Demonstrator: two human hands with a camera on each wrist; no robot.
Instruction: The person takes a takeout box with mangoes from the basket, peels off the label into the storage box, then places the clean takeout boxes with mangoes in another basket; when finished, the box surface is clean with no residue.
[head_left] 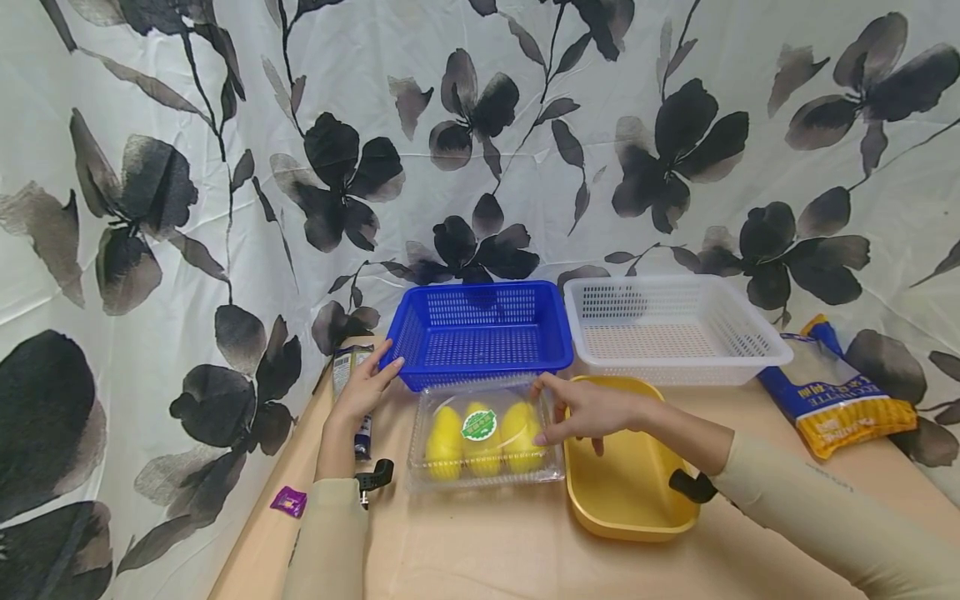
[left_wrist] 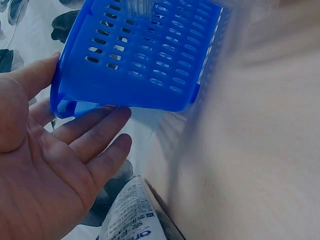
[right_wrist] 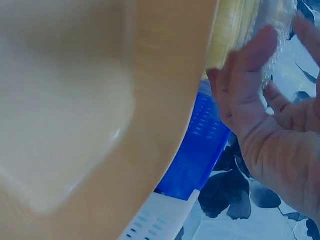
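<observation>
A blue perforated basket [head_left: 480, 337] stands at the back. My left hand [head_left: 365, 387] holds its left rim corner, thumb at the rim and fingers reaching beneath; the left wrist view shows the basket's end wall [left_wrist: 145, 55] beside the spread fingers [left_wrist: 107, 155]. In front of the basket is a clear plastic clamshell box [head_left: 420, 425] with three yellow, mango-like fruits [head_left: 444, 442] and a green round label [head_left: 480, 425]. My right hand [head_left: 600, 408] grips the box's right side, thumb towards the front and index finger towards the back. In the right wrist view, bent fingers [right_wrist: 250, 75] overlap the box.
A yellow tub [head_left: 630, 517] lies under my right forearm. To its rear stands a white perforated basket [head_left: 675, 367]. A blue and orange bag [head_left: 840, 400] sits at the right, a dark tube-like pack [head_left: 363, 437] by my left wrist. A small purple packet [head_left: 288, 502] lies near the left edge.
</observation>
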